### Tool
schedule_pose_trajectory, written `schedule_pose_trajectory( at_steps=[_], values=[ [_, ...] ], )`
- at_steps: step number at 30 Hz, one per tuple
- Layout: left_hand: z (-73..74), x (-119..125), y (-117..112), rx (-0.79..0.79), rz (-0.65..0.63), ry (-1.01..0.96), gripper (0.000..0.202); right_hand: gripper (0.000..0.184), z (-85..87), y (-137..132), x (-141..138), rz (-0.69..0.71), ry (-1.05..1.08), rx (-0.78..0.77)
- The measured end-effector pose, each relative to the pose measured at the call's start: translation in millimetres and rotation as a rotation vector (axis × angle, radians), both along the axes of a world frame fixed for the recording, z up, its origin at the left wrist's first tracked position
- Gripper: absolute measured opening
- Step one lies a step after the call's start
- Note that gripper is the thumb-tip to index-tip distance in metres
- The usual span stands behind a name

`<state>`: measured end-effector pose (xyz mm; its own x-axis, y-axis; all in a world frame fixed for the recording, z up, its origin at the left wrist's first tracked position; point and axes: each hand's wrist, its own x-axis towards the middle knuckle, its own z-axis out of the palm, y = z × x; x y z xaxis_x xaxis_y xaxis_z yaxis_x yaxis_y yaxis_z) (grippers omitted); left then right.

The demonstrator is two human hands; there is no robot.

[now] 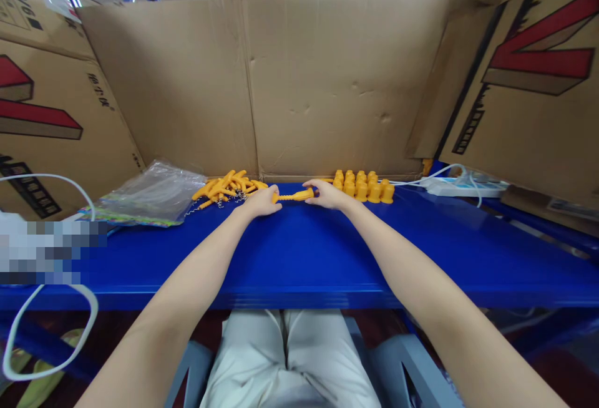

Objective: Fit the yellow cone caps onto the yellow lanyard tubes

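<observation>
Our left hand [262, 202] & right hand [327, 194] pinch ends of an orange plastic rod [296, 196], mid-fitting prob.; next needs straight alignment.

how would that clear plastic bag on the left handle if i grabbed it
The clear plastic bag would likely be floppy: it lies crumpled and slumped on the blue table. It is probably light for its size, since it looks thin and see-through. Its glossy film may slide easily if pushed.
</observation>
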<state>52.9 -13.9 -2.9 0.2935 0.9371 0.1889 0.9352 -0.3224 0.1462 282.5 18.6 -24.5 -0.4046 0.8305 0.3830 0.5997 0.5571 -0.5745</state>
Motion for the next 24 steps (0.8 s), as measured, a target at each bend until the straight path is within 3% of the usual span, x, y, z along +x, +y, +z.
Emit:
schedule_pose_trajectory(
  at_steps=[3, 9, 11, 18, 24],
  values=[
    [1.7, 1, -1, -0.006, 0.025, 0.013, 0.029, 0.046, -0.1, 3, 6, 0.066, 0.192, -0.212],
    [5.1, 1, -3, 0.021, 0.034, -0.001, 0.032, 0.021, 12.4, -11, 8, 0.116, 0.36, -0.461],
    [4.8, 0, -3, 0.026, 0.027, 0.009, 0.032, 0.03, 17.2, -19, 6, 0.11, 0.355, -0.543],
    [3.0, 2, -4, 0.036, 0.016, 0.031, 0.033, 0.057, 21.9, -29, -3, -0.049, 0.306, -0.63],
    [3.0, 3, -5, 0.048, -0.006, 0.03, 0.031, 0.06, 22.6, -30, -9, -0.143, 0.304, -0.643]
  ],
)
